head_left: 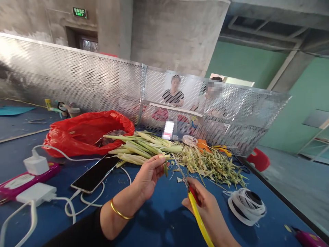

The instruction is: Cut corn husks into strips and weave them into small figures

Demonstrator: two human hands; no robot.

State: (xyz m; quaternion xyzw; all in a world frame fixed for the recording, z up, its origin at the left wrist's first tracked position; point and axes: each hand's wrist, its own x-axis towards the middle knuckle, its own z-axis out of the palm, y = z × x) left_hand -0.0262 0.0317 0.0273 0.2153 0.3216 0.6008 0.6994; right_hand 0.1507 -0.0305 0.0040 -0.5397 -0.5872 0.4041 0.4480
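Yellow-handled scissors [194,206] are clasped in the right grip [205,203], tips beside the pale stalk piece [164,156] that the left grip [149,175] pinches; stalks [144,145], clippings [210,164] and a red bag [69,147] crowd the worktop [167,212] beyond.

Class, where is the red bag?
In the head view, the red bag sits left of centre, beyond the dark phone and beside the green stalks.
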